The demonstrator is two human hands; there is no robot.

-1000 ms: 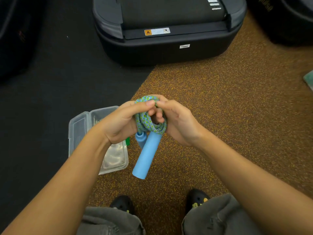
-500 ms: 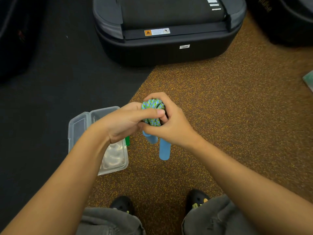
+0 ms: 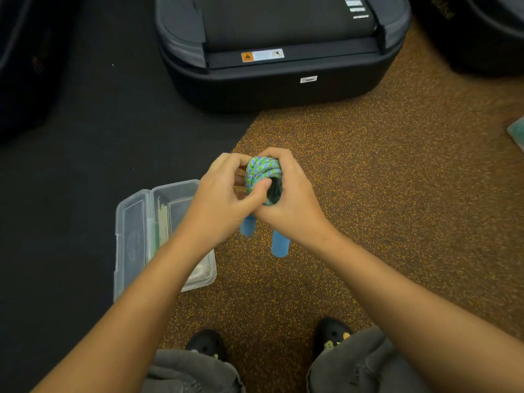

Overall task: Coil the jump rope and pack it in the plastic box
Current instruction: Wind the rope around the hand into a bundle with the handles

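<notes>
The jump rope [image 3: 262, 173] is a blue-and-green braided cord wound into a tight coil, held in front of me above the floor. My left hand [image 3: 226, 202] grips the coil from the left, thumb pressed on its near side. My right hand [image 3: 292, 205] wraps it from the right. Two light blue handles hang below my hands, one [image 3: 248, 226] mostly hidden, the other [image 3: 280, 246] showing its lower end. The clear plastic box [image 3: 136, 239] lies open on the floor to the left, under my left forearm, lid flipped to its left side.
A large black case [image 3: 278, 80] stands on the floor ahead. The floor is black mat on the left and speckled brown carpet [image 3: 397, 180] on the right. My black shoes [image 3: 207, 344] and grey trouser knees show at the bottom. A greenish object [image 3: 517, 131] pokes in at the right edge.
The long handle that hung out below the coil has been drawn up into my hands. Both hands have closed more tightly round the coil and turned it end-on.
</notes>
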